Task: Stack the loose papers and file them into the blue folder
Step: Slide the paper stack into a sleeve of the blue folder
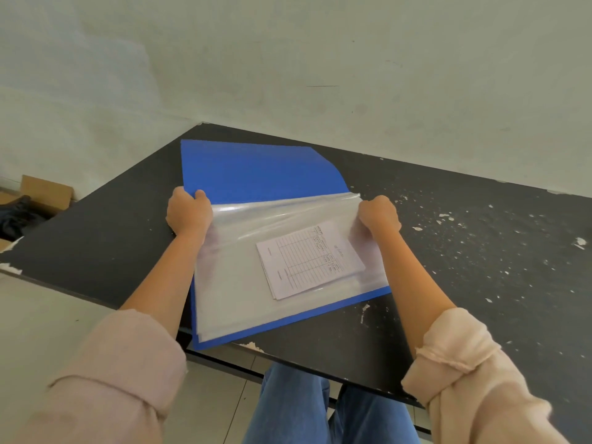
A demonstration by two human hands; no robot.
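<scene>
The blue folder (256, 169) lies open on the black table (480, 251), its near corner jutting past the front edge. Clear plastic sleeves (243, 283) cover its lower half. A small stack of printed papers (307, 259) with table forms lies inside a sleeve, toward the right side. My left hand (189, 211) grips the folder's left edge together with the top of the sleeves. My right hand (379, 214) is closed on the top right corner of the sleeves, which curl up between both hands.
The table's surface is chipped and speckled white on the right. A plain wall stands close behind the table. A cardboard box (45, 192) with something dark in it sits on the floor at far left. My knees in jeans are under the front edge.
</scene>
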